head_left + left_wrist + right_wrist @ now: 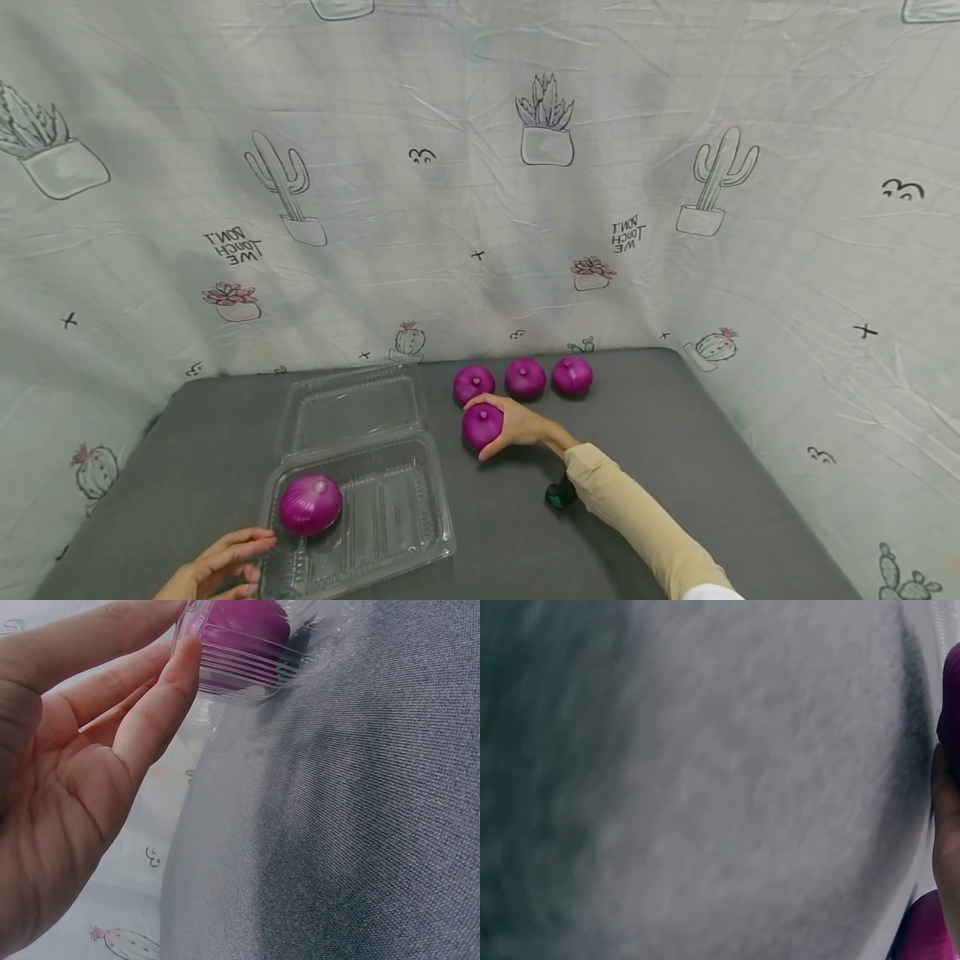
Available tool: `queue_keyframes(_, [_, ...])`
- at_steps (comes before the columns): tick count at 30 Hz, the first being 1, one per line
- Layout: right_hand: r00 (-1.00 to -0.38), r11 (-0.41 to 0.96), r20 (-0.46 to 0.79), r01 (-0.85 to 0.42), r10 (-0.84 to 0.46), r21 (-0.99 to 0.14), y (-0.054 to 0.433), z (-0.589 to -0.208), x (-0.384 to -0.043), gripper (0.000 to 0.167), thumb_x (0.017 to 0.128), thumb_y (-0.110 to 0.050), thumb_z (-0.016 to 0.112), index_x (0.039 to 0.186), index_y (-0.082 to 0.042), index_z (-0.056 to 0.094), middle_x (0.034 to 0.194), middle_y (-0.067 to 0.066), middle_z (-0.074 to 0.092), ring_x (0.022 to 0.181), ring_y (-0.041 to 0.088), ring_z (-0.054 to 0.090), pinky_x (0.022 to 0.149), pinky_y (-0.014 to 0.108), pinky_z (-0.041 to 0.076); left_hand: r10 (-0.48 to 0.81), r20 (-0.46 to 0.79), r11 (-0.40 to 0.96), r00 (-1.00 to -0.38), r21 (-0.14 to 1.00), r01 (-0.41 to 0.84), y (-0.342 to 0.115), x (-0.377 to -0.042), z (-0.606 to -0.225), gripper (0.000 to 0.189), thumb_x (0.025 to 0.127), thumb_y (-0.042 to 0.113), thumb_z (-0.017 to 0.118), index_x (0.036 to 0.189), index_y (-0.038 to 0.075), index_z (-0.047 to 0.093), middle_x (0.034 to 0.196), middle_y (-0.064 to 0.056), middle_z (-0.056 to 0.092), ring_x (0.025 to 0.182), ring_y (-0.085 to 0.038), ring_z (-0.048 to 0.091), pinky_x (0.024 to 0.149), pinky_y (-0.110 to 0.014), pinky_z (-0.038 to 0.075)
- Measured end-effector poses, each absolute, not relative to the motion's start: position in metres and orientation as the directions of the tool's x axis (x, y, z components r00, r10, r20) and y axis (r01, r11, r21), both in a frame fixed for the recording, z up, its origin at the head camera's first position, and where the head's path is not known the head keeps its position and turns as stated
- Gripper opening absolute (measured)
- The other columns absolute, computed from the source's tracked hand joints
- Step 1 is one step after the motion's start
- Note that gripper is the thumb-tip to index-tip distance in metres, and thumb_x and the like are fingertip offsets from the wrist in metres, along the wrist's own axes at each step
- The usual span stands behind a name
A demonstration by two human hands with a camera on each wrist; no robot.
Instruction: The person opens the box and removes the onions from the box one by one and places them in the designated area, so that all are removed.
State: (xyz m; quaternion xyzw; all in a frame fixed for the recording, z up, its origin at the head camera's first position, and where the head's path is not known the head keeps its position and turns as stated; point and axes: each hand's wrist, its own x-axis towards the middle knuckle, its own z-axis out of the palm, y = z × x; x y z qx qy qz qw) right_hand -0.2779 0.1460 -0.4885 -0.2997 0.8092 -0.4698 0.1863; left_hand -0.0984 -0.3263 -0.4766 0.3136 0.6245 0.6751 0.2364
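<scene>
My right hand [517, 423] holds a purple onion [482, 426], thumb on the near side and fingers over the far side; whether it touches the table cannot be told. Part of the hand [946, 832] and the onion [951, 705] show at the right wrist view's edge. A clear plastic clamshell box [444, 508] lies with its lid [352, 404] folded back. Another onion [310, 505] sits in the left part of its base. My left hand [217, 568] touches the box's left edge with fairly straight fingers [154, 712].
Three more purple onions stand in a row at the back: left [474, 383], middle [525, 378] and right [573, 376]. A grey cloth-covered table [675, 467] meets a patterned white curtain [480, 183]. A dark wrist device [560, 493] sits under the right forearm.
</scene>
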Motion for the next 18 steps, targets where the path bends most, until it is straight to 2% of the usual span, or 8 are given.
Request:
queue_keyframes(8, [-0.725,0.356,0.012,-0.353,-0.689,-0.866,0.1508,-0.4944,-0.2777,0.085,0.062,-0.020,0.092,0.134,-0.008,0.048,0.132,0.005,0.050,0.110,0.016,0.053,0.090,0.033,0.046,0.683,0.107,-0.049,-0.723,0.994,0.101,-0.3258,-0.0963,-0.4771,0.060,0.093,-0.020,0.037,0.141,0.014,0.049,0.137,0.024,0.041,0.100,-0.005,0.056,0.078,-0.024,0.050])
queue_keyframes(14, [-0.724,0.354,-0.032,-0.298,-0.689,-0.886,0.1493,-0.4923,-0.2748,0.087,0.060,-0.010,0.092,0.135,-0.009,0.047,0.134,0.004,0.047,0.114,0.017,0.051,0.093,0.032,0.044,0.683,0.123,-0.067,-0.720,0.992,0.106,-0.3264,-0.0962,-0.4768,0.060,0.093,-0.021,0.036,0.142,0.013,0.048,0.138,0.023,0.041,0.101,-0.006,0.056,0.079,-0.024,0.049])
queue_keyframes(18, [-0.712,0.345,-0.028,-0.305,-0.701,-0.888,0.1497,-0.4924,-0.2726,0.089,0.059,-0.006,0.092,0.136,-0.008,0.047,0.136,0.004,0.046,0.117,0.017,0.048,0.096,0.033,0.042,0.689,0.139,-0.093,-0.711,0.990,0.104,-0.3264,-0.0965,-0.4779,0.061,0.093,-0.022,0.035,0.142,0.012,0.047,0.139,0.022,0.040,0.102,-0.007,0.056,0.080,-0.024,0.049])
